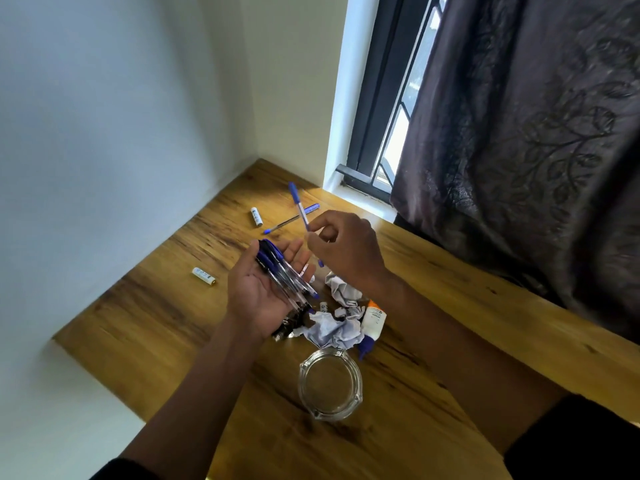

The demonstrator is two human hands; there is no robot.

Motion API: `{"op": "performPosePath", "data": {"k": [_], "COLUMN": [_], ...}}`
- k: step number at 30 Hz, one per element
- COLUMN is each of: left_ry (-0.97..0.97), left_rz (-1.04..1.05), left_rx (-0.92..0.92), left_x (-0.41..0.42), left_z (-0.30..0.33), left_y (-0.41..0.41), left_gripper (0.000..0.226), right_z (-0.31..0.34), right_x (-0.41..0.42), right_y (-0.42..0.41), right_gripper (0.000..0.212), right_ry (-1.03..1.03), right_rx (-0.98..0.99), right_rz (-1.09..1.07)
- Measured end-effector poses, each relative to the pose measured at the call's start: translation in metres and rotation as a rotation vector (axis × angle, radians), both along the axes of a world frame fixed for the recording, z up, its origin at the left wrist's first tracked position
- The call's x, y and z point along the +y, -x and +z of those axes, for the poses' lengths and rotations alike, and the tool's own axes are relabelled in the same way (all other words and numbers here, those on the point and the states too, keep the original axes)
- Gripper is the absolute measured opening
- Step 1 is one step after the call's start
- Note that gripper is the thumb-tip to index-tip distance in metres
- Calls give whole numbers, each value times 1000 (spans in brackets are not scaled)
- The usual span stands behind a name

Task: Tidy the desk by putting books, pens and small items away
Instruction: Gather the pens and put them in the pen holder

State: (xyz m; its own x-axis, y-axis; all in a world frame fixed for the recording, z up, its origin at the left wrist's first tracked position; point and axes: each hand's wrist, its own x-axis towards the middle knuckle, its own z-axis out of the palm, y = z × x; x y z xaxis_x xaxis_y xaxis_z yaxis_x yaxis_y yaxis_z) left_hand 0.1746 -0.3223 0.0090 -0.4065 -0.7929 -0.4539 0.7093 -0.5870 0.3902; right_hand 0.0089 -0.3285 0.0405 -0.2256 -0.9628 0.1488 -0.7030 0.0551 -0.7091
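Your left palm: bundle of blue pens (284,275). Your right fingers: 1 blue-capped pen (300,208), tilted. Desk: 2 batteries (256,216).

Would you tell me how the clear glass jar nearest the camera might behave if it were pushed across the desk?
The clear glass jar looks thick-walled, so probably heavy. Standing upright and squat, it should slide on the wooden desk rather than tip. Being glass, it may break if dropped.
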Motion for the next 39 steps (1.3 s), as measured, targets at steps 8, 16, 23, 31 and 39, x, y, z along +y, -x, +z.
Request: {"op": "performPosePath", "data": {"k": [8, 16, 23, 31, 39], "left_ry": [59, 3, -13, -55, -58], "left_rz": [-72, -26, 40, 50, 30], "left_rx": [-35, -60, -19, -7, 8], "left_x": [-3, -7, -9, -6, -2], "left_z": [-4, -9, -10, -12, -16], "left_y": [2, -1, -15, -31, -38], "left_gripper": [70, 29, 29, 41, 48], "right_z": [-13, -18, -36, -58, -69], "right_x": [28, 34, -13, -87, -120], "right_y": [-37, -47, -27, -18, -22], "right_gripper": [27, 23, 11, 35, 38], "right_ry": [45, 150, 54, -210, -256], "right_rx": [329, 332, 54, 242, 482], "right_rz": [206, 222, -88, 87, 199]}}
